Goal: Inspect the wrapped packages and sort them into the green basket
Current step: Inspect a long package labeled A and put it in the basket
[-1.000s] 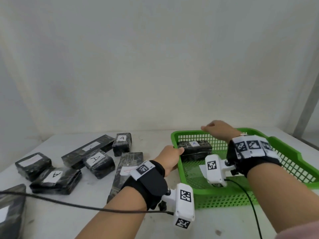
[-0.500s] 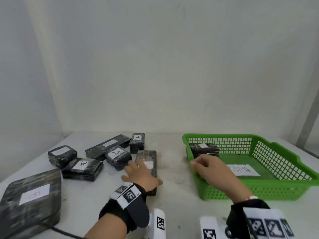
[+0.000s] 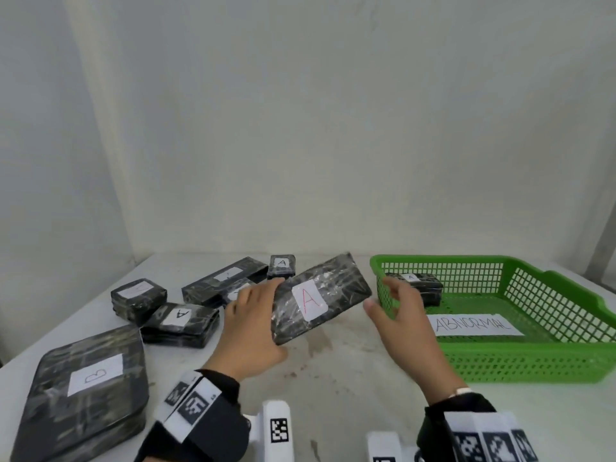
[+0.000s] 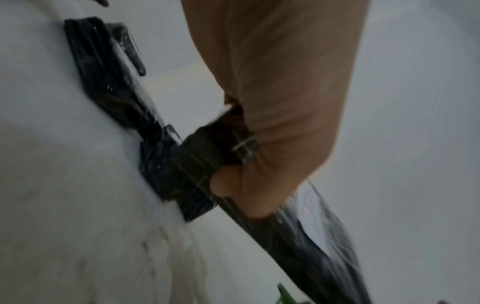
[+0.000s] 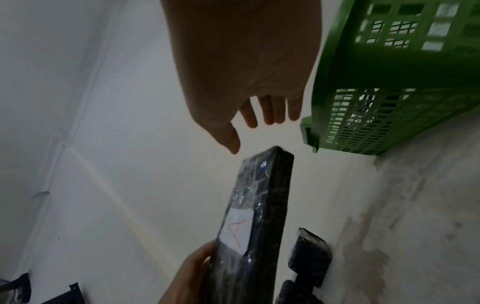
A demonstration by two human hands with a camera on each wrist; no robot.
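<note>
Left hand (image 3: 248, 331) grips long red-A package (image 3: 320, 296) lifted off bench (image 3: 333, 378), right hand (image 3: 405, 321) open, fingers spread just beside its end near green basket (image 3: 533, 361).

A white desk (image 3: 340, 378) carried everything, its surface marked with dark smudges near the middle. A plain pale wall (image 3: 300, 128) rose behind it. At the far right stood what looked like a grey metal post (image 3: 605, 241), only partly visible.
</note>
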